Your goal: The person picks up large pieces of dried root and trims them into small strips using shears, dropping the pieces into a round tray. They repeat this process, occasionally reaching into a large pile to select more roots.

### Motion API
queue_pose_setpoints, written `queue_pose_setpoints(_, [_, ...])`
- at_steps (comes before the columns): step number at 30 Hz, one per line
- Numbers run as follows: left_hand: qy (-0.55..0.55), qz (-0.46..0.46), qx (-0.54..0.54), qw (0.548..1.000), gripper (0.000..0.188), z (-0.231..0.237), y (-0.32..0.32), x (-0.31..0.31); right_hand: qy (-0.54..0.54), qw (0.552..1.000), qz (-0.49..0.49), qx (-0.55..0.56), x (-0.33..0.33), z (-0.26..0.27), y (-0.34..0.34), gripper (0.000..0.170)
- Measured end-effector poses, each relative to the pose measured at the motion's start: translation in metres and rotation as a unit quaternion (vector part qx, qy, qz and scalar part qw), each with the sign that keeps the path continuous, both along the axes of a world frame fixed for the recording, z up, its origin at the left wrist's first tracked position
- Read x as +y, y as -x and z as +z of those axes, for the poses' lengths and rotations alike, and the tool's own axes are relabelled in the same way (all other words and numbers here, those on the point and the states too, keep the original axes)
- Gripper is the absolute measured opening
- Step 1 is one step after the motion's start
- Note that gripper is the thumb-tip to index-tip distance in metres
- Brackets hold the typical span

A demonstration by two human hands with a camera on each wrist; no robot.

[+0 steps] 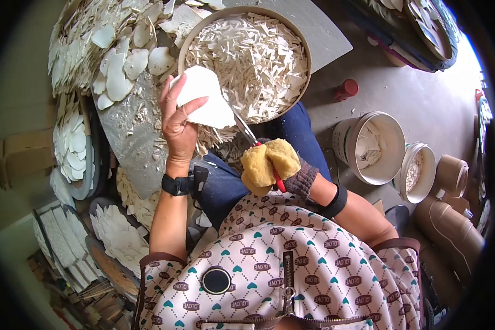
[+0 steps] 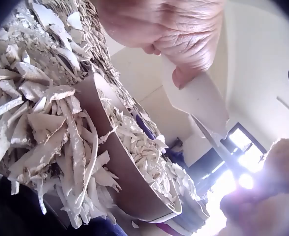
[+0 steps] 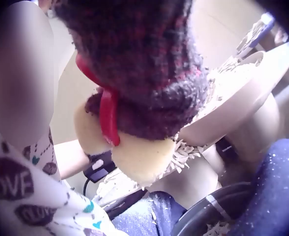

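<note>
My bare left hand (image 1: 180, 124) pinches a white flat piece (image 1: 206, 99) between thumb and fingers, over the near left rim of the round container (image 1: 309, 60). In the left wrist view the thumb lies against the white piece (image 2: 198, 101). My gloved right hand (image 1: 275, 165), with yellow padding at its fingers, grips red-handled scissors (image 1: 246, 131); their blades meet the lower right edge of the piece. The right wrist view shows the red handle (image 3: 108, 115) against the dark knit glove (image 3: 139, 64); the blades are hidden there.
White slivers (image 1: 247, 60) fill the round container. Larger flat pieces (image 1: 118, 77) lie heaped at the upper left of the table (image 1: 335, 47). Two white buckets (image 1: 393, 129) and a red cup (image 1: 347, 89) stand on the floor at the right.
</note>
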State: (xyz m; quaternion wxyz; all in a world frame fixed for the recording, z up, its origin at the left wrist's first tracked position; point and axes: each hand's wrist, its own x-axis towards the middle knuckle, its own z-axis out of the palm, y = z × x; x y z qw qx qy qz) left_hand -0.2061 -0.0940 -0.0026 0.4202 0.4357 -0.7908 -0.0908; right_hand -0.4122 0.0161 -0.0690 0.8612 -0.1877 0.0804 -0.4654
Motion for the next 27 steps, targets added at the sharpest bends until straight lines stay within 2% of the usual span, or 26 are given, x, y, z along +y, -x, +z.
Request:
queue_pose_setpoints(1, [-0.022, 0.025, 0.001, 0.999, 0.021, 0.0, -0.001, 0.001, -0.036, 0.998, 0.019, -0.051, 0.001, -0.006, 0.001, 0.026])
queue_pose_setpoints(2, [-0.043, 0.051, 0.002, 0.998, 0.019, 0.0, -0.003, 0.002, 0.015, 0.997, -0.026, 0.068, 0.002, -0.02, 0.002, 0.023])
queue_pose_setpoints(3, [-0.064, 0.078, 0.005, 0.995, 0.017, -0.001, -0.004, 0.005, 0.068, 0.978, -0.071, 0.185, 0.004, -0.039, 0.003, 0.02])
queue_pose_setpoints(4, [-0.163, 0.118, 0.075, 0.977, 0.01, -0.006, -0.006, 0.012, 0.112, 0.954, -0.09, 0.263, 0.002, -0.043, 0.005, 0.019])
queue_pose_setpoints(5, [-0.303, 0.11, 0.127, 0.938, 0.011, -0.009, -0.015, 0.016, 0.153, 0.921, -0.107, 0.341, 0.001, -0.047, 0.007, 0.017])
queue_pose_setpoints(7, [-0.384, 0.017, 0.334, 0.86, 0.024, -0.01, -0.013, 0.024, 0.214, 0.876, -0.088, 0.423, -0.002, -0.043, 0.008, 0.017])
queue_pose_setpoints(9, [-0.423, 0.012, 0.355, 0.833, 0.031, 0.0, -0.005, 0.037, 0.065, 0.957, -0.028, 0.281, 0.001, -0.042, 0.006, 0.021])
queue_pose_setpoints(10, [-0.443, 0.009, 0.365, 0.819, 0.035, 0.005, -0.002, 0.043, 0.034, 0.96, 0.007, 0.279, 0.002, -0.04, 0.006, 0.022])
queue_pose_setpoints(12, [-0.478, -0.006, 0.362, 0.8, 0.034, 0.005, -0.003, 0.053, -0.032, 0.998, -0.012, 0.052, -0.002, -0.044, -0.001, 0.024])
queue_pose_setpoints(13, [-0.495, -0.013, 0.36, 0.791, 0.034, 0.005, -0.005, 0.057, -0.063, 0.996, -0.009, -0.062, -0.004, -0.045, -0.004, 0.025])
queue_pose_setpoints(14, [-0.504, -0.034, 0.347, 0.79, 0.037, 0.0, -0.009, 0.06, -0.108, 0.985, 0.004, -0.131, -0.005, -0.045, -0.006, 0.025])
queue_pose_setpoints(15, [-0.514, -0.043, 0.344, 0.785, 0.038, 0.001, -0.01, 0.062, -0.031, 0.999, -0.023, -0.016, -0.006, -0.04, -0.005, 0.024])
queue_pose_setpoints(16, [-0.523, -0.052, 0.341, 0.78, 0.04, 0.003, -0.011, 0.063, 0.048, 0.991, -0.049, 0.116, -0.007, -0.035, -0.005, 0.024])
queue_pose_setpoints(17, [-0.53, -0.061, 0.338, 0.775, 0.041, 0.004, -0.012, 0.063, 0.114, 0.962, -0.073, 0.237, -0.009, -0.03, -0.004, 0.024])
queue_pose_setpoints(18, [-0.541, -0.047, 0.346, 0.765, 0.048, 0.002, -0.016, 0.063, 0.109, 0.962, -0.072, 0.241, -0.011, -0.03, -0.004, 0.024])
queue_pose_setpoints(21, [-0.41, 0.031, 0.425, 0.806, 0.05, 0.002, -0.007, 0.063, 0.084, 0.973, -0.047, 0.208, -0.015, -0.025, -0.003, 0.023])
queue_pose_setpoints(23, [-0.338, 0.089, 0.489, 0.799, 0.052, -0.009, -0.005, 0.062, 0.02, 0.994, -0.014, 0.108, -0.016, -0.026, -0.007, 0.022])
queue_pose_setpoints(25, [-0.263, 0.148, 0.529, 0.793, 0.051, -0.02, 0.006, 0.059, -0.091, 0.994, 0.03, -0.051, -0.017, -0.031, -0.013, 0.022])
queue_pose_setpoints(26, [-0.242, 0.152, 0.538, 0.793, 0.054, -0.019, 0.012, 0.058, -0.034, 0.998, 0.026, 0.044, -0.017, -0.03, -0.013, 0.022])
queue_pose_setpoints(27, [-0.267, 0.151, 0.529, 0.791, 0.054, -0.013, 0.015, 0.057, -0.035, 0.995, 0.031, 0.083, -0.017, -0.029, -0.013, 0.022])
